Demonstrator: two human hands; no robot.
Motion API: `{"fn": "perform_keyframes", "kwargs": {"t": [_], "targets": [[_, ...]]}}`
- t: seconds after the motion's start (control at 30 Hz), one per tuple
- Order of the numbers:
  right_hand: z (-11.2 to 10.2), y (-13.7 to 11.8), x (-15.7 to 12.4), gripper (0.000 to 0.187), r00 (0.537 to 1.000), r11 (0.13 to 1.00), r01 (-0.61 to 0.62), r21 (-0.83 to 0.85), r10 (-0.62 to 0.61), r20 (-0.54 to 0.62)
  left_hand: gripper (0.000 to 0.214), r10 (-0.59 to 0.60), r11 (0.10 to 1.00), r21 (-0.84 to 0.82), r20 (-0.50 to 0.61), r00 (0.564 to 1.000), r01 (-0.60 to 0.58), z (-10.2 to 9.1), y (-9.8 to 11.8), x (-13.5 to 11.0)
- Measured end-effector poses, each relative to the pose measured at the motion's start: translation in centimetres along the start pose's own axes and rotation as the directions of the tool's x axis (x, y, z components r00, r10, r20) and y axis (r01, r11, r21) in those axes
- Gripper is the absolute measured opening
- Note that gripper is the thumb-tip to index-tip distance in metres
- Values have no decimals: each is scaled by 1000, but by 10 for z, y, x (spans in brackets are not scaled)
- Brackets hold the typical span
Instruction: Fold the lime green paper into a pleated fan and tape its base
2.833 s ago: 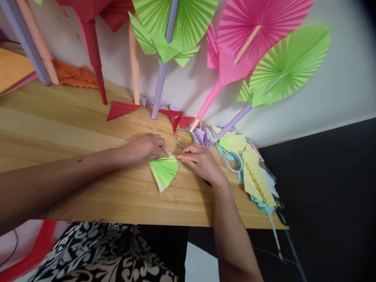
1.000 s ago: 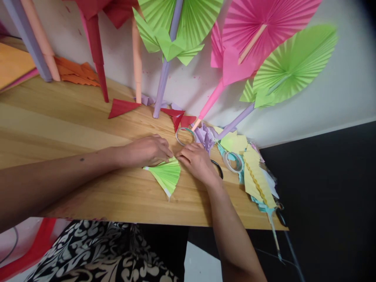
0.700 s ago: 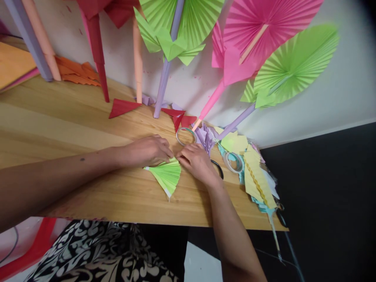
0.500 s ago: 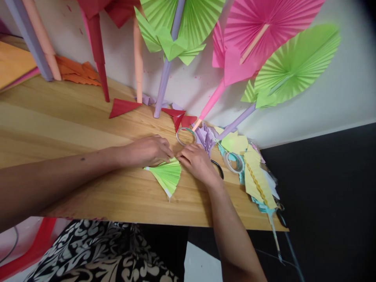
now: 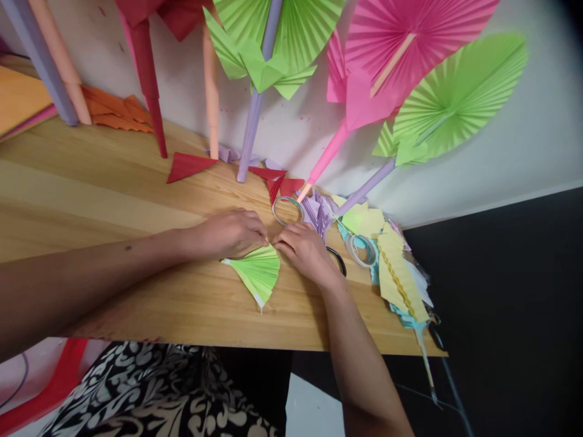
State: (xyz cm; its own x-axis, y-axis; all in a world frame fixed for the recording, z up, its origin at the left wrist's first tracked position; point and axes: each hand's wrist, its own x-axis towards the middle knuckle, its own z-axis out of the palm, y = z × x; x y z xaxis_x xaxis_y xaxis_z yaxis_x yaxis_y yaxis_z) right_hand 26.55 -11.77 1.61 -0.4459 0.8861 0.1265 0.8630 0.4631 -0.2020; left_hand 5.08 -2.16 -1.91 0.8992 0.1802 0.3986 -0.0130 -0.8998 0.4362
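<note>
A small pleated green paper fan [image 5: 259, 272] lies on the wooden table, its folds spreading to the right. White bits show at its left tip and its lower corner, where a short thread-like end sticks out. My left hand [image 5: 234, 233] is closed in a pinch at the fan's upper corner, with its fingertips partly hidden. Facing it, my right hand [image 5: 303, 250] is also pinched, its fingertips almost meeting the left ones at that corner. Whatever the right fingers hold is too small to make out. A tape roll [image 5: 288, 210] stands just beyond the fingers.
Large paper fans, one pink [image 5: 355, 97] and others green [image 5: 460, 103], lean on the wall. Right of my hand are a black loop handle [image 5: 337, 261], another tape roll [image 5: 362, 250] and yellow paper pieces [image 5: 398, 273]. A red folded paper [image 5: 191, 166] lies behind. The table edge is near my body.
My left fingertips have shifted very slightly at the fan's upper corner. The whole view has moved a little; the fan and my right hand stay in place.
</note>
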Motion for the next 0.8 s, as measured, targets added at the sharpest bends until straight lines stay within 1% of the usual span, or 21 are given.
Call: {"fn": "perform_keyframes", "kwargs": {"t": [0.07,0.13,0.23,0.33,0.4,0.43,0.5,0.57,0.63,0.8], "targets": [[0,0,0,12,1000,1000,0,-9,0,0,19,-37,999,31,13,999,37,3,0,1],[0,0,0,13,1000,1000,2,-9,-2,2,19,-50,997,57,10,999,49,4,1,1],[0,0,1,13,1000,1000,7,-10,-7,12,19,-9,994,109,-1,1000,9,4,3,2],[-1,2,-1,16,1000,1000,11,-12,-11,13,20,25,985,168,16,1000,-27,3,2,2],[-2,5,-3,18,999,1000,11,8,-10,-36,22,32,978,204,30,999,-38,3,2,2],[-3,7,-4,20,997,1000,1,20,0,-82,23,34,976,216,36,999,-42,3,2,2],[-4,11,-7,24,981,999,-36,31,41,-191,23,39,973,227,42,998,-47,3,1,1],[-4,15,-8,27,960,996,-85,18,87,-267,23,39,974,223,44,998,-48,3,2,1],[-3,19,-9,27,951,993,-118,-1,113,-287,23,38,976,211,41,998,-46,3,2,1],[1,23,-8,25,952,989,-145,12,143,-270,23,18,989,147,31,999,-22,1,2,0]]}}
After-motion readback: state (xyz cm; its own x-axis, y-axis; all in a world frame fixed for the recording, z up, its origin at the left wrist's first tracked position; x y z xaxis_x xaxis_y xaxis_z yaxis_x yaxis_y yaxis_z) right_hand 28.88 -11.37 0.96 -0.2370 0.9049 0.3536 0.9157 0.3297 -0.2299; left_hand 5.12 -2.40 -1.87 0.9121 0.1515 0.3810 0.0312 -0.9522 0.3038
